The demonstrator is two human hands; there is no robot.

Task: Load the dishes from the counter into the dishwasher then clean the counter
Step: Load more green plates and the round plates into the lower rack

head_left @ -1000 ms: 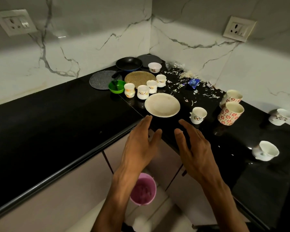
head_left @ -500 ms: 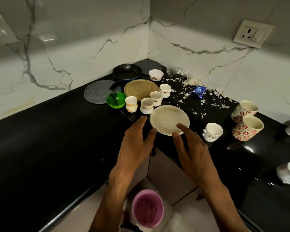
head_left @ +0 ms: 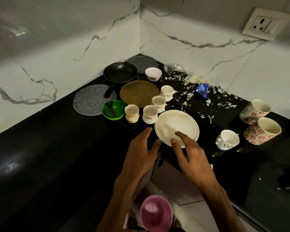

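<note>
A cream plate [head_left: 176, 125] lies near the inner corner edge of the black counter [head_left: 57, 148]. My right hand [head_left: 189, 156] reaches over its near rim, fingers spread, fingertips over the plate. My left hand [head_left: 141, 153] hovers just left of the plate with straight fingers, holding nothing. Behind the plate stand several small white cups [head_left: 150, 113], a green bowl [head_left: 113, 109], a brown round plate [head_left: 139, 92], a black frying pan [head_left: 120, 72], two grey speckled plates [head_left: 90, 99] and a white bowl [head_left: 153, 73]. Floral mugs [head_left: 262, 130] and a white cup [head_left: 227, 139] sit to the right.
White scraps [head_left: 191, 82] and a blue wrapper [head_left: 202, 89] litter the counter's back right. A pink bucket [head_left: 155, 213] stands on the floor below the counter corner. Marble walls close the corner; a wall socket [head_left: 266, 23] is at upper right.
Both hands have moved forward toward the cream plate; the right fingers now overlap its near rim. The view has come closer to the counter corner.
</note>
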